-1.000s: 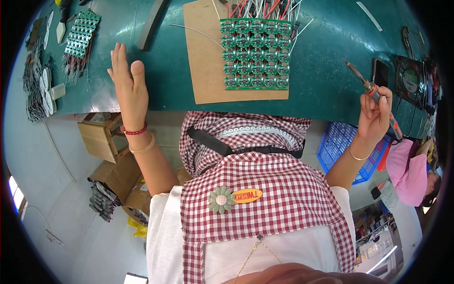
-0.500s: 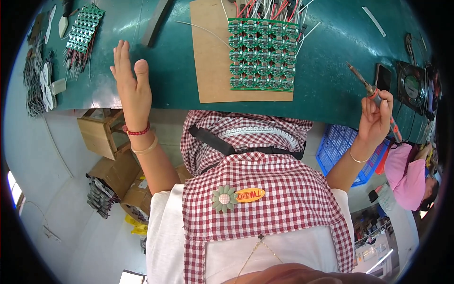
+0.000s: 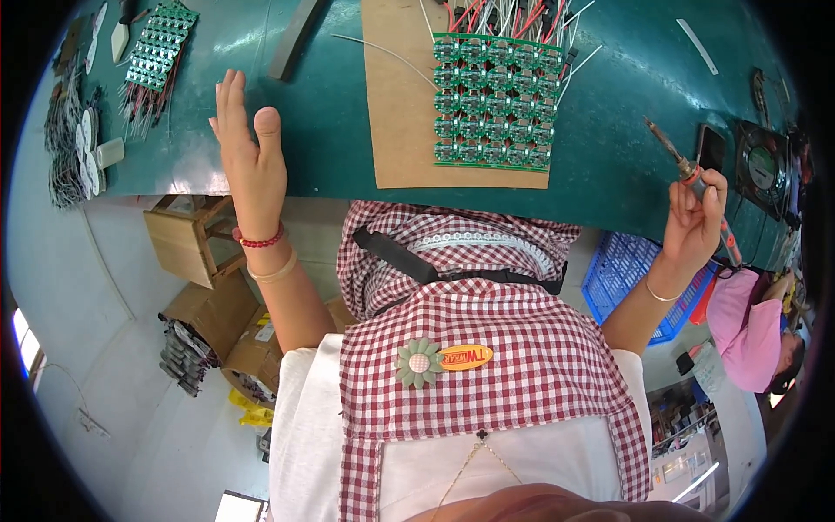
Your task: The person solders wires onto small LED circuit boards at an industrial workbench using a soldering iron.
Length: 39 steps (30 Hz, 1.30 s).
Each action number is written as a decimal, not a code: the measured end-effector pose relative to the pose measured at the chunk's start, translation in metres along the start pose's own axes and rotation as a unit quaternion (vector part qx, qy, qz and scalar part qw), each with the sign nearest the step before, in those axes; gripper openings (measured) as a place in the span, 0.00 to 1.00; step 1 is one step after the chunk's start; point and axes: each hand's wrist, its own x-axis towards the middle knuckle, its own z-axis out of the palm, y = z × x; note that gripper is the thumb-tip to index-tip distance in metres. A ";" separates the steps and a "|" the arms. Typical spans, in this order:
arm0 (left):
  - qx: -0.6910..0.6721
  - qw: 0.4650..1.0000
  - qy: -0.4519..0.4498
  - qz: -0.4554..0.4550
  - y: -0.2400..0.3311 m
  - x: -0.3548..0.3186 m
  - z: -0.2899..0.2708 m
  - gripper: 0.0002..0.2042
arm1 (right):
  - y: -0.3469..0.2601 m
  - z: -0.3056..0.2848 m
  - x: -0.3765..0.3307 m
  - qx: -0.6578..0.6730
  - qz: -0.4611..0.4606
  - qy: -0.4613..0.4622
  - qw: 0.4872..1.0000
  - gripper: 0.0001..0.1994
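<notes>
My left hand (image 3: 248,152) is open with fingers together, held flat over the green table (image 3: 322,122) near its front edge, and holds nothing. My right hand (image 3: 696,213) grips a soldering iron (image 3: 674,152) with a red-orange handle, its tip pointing up and left over the table's right side. Between the hands, a green panel of small circuit boards (image 3: 491,100) with red, black and white wires lies on a brown cardboard sheet (image 3: 400,96). I wear a red-and-white checked apron.
A second green board panel (image 3: 156,48) with wires and a pile of round white parts (image 3: 83,148) lie at far left. A small fan (image 3: 765,165) and a dark phone (image 3: 709,148) sit at right. Cardboard boxes (image 3: 209,304) and a blue crate (image 3: 631,270) stand below. Another person in pink (image 3: 748,322) is at right.
The view has shifted a little, so the table and boards sit higher in the picture. My left hand stays open by the table edge and my right hand still holds the soldering iron.
</notes>
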 end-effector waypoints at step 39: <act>-0.064 0.953 -0.209 0.210 0.101 0.013 0.037 0.62 | 0.000 -0.002 0.008 0.025 0.005 -0.006 1.000 0.10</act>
